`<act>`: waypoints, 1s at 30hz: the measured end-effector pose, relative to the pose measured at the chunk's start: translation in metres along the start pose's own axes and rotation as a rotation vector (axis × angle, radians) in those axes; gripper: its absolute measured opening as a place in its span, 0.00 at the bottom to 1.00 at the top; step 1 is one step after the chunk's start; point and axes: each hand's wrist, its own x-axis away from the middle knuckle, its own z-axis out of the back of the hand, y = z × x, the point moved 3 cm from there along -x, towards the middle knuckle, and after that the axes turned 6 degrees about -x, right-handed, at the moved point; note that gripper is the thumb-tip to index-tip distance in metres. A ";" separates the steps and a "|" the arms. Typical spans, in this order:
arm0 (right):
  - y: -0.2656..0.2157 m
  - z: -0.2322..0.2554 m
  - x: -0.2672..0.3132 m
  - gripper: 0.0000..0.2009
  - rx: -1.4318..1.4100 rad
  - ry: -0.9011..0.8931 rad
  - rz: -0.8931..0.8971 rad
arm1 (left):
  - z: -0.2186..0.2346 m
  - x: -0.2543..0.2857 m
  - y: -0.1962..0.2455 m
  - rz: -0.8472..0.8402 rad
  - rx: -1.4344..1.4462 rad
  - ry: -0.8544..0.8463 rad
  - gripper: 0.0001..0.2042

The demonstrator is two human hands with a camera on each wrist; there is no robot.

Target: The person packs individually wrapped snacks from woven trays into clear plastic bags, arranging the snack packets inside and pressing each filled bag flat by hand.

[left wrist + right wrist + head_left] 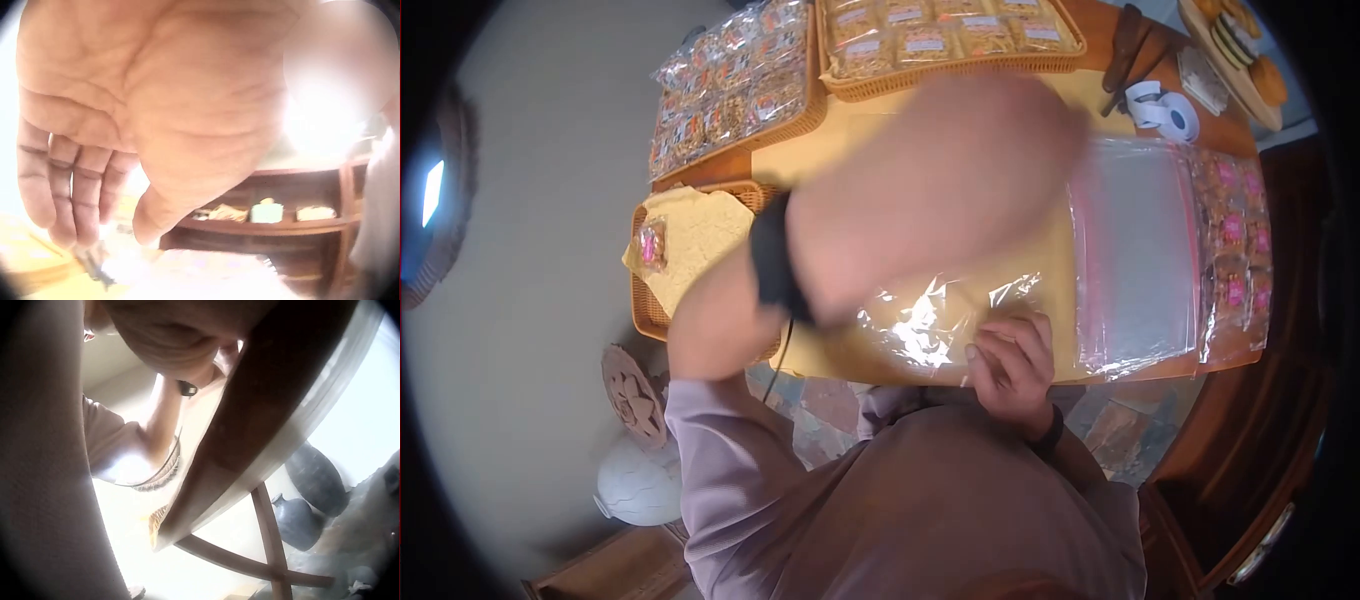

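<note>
Blurred and close to the head camera, my left hand (1005,130) is raised over the table, its arm crossing the view. The left wrist view shows its palm (150,106) facing the camera, with fingers (87,181) loosely extended and nothing in them. At the table's near edge, my right hand (1015,365) has bent fingers right at a shiny clear plastic bag (920,325). I cannot tell whether it pinches the bag. Its fingers are mostly hidden in the right wrist view. To its right lies a stack of clear bags (1140,260) with pink edges.
Pink-labelled snack packs (1232,235) lie at the right edge. Packed snacks fill the back baskets (840,85). A paper-lined basket (640,295) at left holds one small packet (652,245). White rolls (1175,115) and a wooden board with food (1205,40) sit at back right.
</note>
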 end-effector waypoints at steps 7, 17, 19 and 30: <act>-0.001 0.003 -0.003 0.11 -0.017 -0.002 -0.026 | -0.072 -0.039 -0.183 0.691 -0.358 -0.483 0.22; -0.002 0.002 -0.005 0.11 -0.024 -0.052 -0.043 | -0.078 0.013 -0.221 0.896 -0.288 -0.611 0.39; -0.002 0.002 -0.004 0.10 -0.015 -0.055 -0.049 | -0.087 0.013 -0.238 0.757 -0.221 -0.719 0.33; -0.005 -0.003 -0.004 0.08 0.046 -0.007 -0.006 | -0.044 0.039 -0.221 1.077 -0.032 -0.392 0.14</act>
